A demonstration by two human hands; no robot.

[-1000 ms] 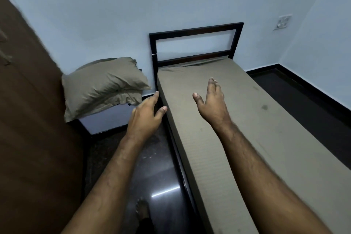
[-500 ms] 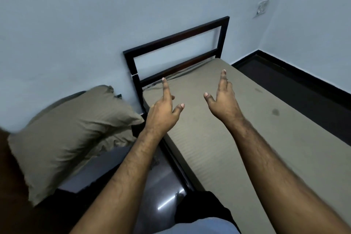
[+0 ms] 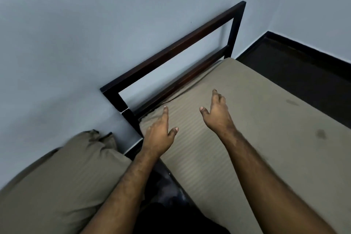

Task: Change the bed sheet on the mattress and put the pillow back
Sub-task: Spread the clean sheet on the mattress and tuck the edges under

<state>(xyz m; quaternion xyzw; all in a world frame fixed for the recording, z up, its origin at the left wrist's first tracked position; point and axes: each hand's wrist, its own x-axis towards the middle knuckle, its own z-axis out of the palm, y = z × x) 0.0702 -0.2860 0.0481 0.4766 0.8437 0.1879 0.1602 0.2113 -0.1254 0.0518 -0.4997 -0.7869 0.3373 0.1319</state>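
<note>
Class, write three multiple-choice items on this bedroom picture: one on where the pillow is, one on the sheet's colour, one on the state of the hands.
1. Where is the pillow?
A. at the headboard end of the mattress
B. off the bed, to its left
C. under the bed

2. What colour is the sheet?
A. white
B. blue
C. khaki

3. How are the left hand and right hand?
A. both open, holding nothing
B. both gripping the sheet
C. one holding the pillow

Answers: B, it lies beside the frame; C, a striped khaki cloth; A, fingers spread, nothing held.
</note>
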